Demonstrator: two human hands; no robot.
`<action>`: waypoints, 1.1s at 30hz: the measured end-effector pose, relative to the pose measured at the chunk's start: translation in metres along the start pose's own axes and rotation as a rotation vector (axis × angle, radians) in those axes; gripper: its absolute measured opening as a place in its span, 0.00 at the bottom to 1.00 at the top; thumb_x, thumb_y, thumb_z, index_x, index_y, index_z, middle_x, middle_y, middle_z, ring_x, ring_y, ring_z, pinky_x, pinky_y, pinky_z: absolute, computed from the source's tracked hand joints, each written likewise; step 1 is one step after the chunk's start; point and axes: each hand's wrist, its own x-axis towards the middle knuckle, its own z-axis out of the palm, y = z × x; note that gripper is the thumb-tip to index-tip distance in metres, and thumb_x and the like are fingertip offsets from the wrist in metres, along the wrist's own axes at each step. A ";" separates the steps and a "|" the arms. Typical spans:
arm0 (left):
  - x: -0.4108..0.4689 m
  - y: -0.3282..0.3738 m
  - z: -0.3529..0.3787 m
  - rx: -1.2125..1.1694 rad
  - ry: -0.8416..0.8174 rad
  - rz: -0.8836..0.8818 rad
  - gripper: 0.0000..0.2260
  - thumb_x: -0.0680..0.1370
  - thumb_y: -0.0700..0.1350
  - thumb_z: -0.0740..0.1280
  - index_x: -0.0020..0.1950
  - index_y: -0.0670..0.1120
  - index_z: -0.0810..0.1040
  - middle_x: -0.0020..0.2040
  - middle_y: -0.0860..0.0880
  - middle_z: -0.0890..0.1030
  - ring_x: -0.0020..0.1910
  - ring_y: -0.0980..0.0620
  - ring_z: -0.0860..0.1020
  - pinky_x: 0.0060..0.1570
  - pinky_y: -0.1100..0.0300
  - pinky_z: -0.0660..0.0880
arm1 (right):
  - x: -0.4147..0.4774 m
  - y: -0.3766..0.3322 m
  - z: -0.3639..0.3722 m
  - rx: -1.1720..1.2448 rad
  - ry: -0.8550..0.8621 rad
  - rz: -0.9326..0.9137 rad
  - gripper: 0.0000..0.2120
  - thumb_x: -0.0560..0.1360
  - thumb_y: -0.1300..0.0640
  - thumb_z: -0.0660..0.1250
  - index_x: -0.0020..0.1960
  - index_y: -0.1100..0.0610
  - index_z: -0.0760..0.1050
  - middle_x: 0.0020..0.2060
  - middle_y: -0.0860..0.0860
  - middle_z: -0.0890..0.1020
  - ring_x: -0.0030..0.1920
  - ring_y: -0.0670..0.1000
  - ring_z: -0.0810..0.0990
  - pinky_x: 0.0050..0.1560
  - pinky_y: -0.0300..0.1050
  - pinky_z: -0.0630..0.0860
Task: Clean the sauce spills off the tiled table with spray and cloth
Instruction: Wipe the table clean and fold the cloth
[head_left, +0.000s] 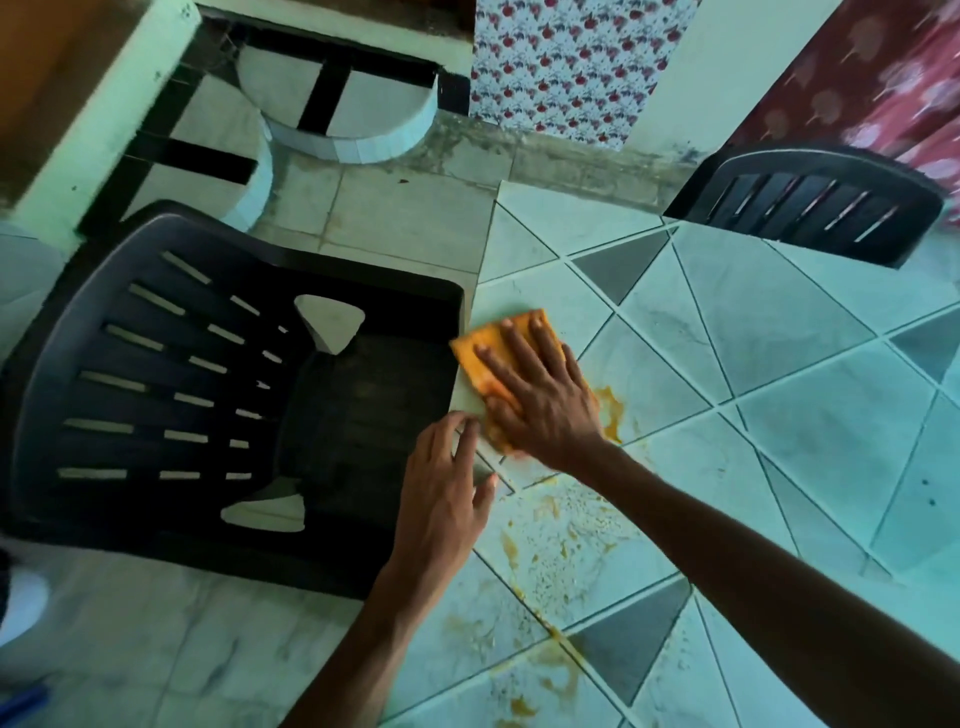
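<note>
head view: orange cloth (485, 358) flat under right hand (540, 400)

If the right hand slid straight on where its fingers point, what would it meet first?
Only bare tiles, then the table edge; the black chair sits just beyond, probably lower.
</note>
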 end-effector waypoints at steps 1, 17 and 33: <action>-0.002 -0.001 -0.001 0.002 -0.004 0.005 0.28 0.76 0.51 0.70 0.73 0.43 0.68 0.71 0.48 0.67 0.71 0.48 0.65 0.66 0.51 0.71 | -0.019 0.007 0.001 -0.001 -0.017 -0.014 0.29 0.83 0.35 0.45 0.81 0.38 0.42 0.82 0.47 0.44 0.81 0.56 0.38 0.80 0.58 0.44; -0.007 -0.002 -0.005 -0.057 -0.039 0.022 0.29 0.77 0.49 0.71 0.74 0.41 0.67 0.73 0.46 0.66 0.73 0.49 0.62 0.70 0.55 0.68 | -0.042 0.015 -0.001 0.022 0.009 -0.061 0.29 0.83 0.36 0.48 0.81 0.39 0.47 0.82 0.49 0.50 0.82 0.58 0.45 0.79 0.61 0.52; -0.015 0.008 -0.006 -0.043 -0.058 -0.017 0.30 0.77 0.48 0.71 0.76 0.42 0.65 0.75 0.47 0.64 0.75 0.51 0.60 0.72 0.56 0.67 | -0.016 -0.014 0.008 0.081 0.061 0.057 0.28 0.83 0.36 0.49 0.81 0.40 0.48 0.82 0.49 0.49 0.81 0.57 0.42 0.79 0.61 0.52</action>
